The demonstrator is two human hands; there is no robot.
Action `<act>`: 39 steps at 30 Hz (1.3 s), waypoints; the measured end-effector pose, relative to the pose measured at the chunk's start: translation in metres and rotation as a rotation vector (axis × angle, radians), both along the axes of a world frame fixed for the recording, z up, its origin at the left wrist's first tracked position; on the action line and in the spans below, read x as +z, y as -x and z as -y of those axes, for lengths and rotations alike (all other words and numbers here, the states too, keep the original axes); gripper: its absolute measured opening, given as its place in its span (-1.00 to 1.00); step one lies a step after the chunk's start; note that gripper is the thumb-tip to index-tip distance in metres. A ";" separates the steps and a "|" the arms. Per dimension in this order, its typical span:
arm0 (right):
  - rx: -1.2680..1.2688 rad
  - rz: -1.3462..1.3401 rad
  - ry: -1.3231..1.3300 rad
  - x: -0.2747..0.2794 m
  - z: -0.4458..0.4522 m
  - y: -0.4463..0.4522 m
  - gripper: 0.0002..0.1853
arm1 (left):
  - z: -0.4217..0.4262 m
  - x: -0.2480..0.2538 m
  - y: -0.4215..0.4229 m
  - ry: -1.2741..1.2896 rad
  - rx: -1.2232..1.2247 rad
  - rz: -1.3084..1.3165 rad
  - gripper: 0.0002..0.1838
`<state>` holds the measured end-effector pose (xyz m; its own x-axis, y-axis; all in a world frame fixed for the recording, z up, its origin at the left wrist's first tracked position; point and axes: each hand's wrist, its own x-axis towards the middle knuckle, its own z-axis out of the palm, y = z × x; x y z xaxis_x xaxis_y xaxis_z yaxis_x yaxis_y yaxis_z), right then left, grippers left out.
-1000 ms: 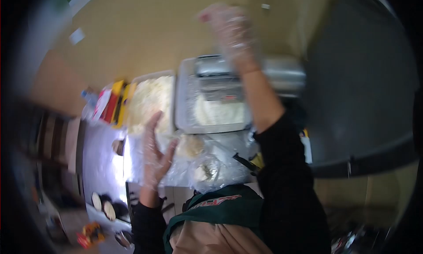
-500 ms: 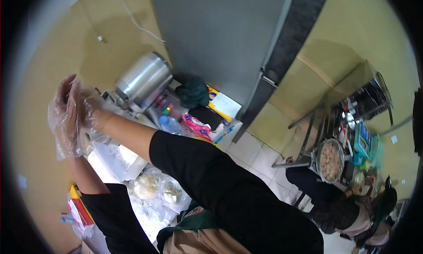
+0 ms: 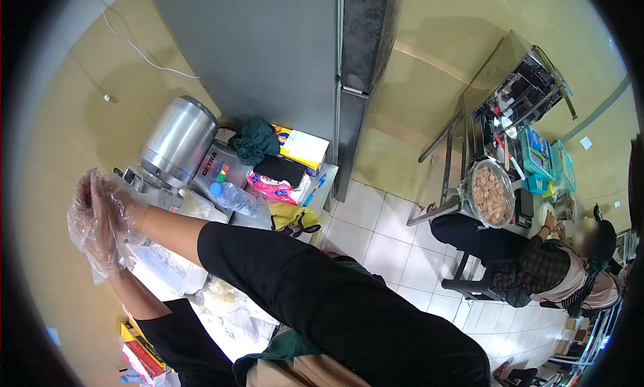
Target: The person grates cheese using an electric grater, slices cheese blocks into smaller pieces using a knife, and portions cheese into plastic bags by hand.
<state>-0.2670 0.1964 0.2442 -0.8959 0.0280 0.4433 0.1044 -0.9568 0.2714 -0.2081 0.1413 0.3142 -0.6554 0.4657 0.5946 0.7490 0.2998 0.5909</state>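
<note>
One gloved left hand (image 3: 94,236) touches the gloved right hand (image 3: 126,211) near the steel cylinder (image 3: 178,142); whether either grip is clenched cannot be told.

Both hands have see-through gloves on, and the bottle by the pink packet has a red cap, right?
Nearly! The head view shows a blue cap, not red, on the bottle by the pink packet. The left hand and right hand wear see-through gloves.
</note>
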 end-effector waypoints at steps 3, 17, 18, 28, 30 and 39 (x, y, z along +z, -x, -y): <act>-0.163 -0.035 -0.075 -0.006 0.001 -0.007 -0.77 | -0.003 -0.004 -0.007 -0.027 0.002 -0.015 -0.65; -1.076 -0.100 -1.134 -0.051 -0.018 -0.055 -0.77 | -0.015 -0.022 -0.050 -0.067 0.279 -0.573 -0.91; -1.067 -0.117 -1.133 -0.054 -0.021 -0.058 -0.77 | -0.014 -0.020 -0.058 -0.055 0.291 -0.518 -0.91; -1.075 -0.133 -1.150 -0.079 -0.018 -0.045 -0.65 | -0.015 -0.027 -0.062 -0.013 0.247 -0.481 -0.88; -1.083 -0.173 -1.255 -0.079 -0.021 -0.045 -0.57 | -0.015 -0.030 -0.061 -0.003 0.226 -0.494 -0.87; -1.449 -0.085 -1.205 -0.061 -0.013 -0.052 -0.80 | -0.011 -0.044 -0.055 0.051 0.209 -0.416 -0.87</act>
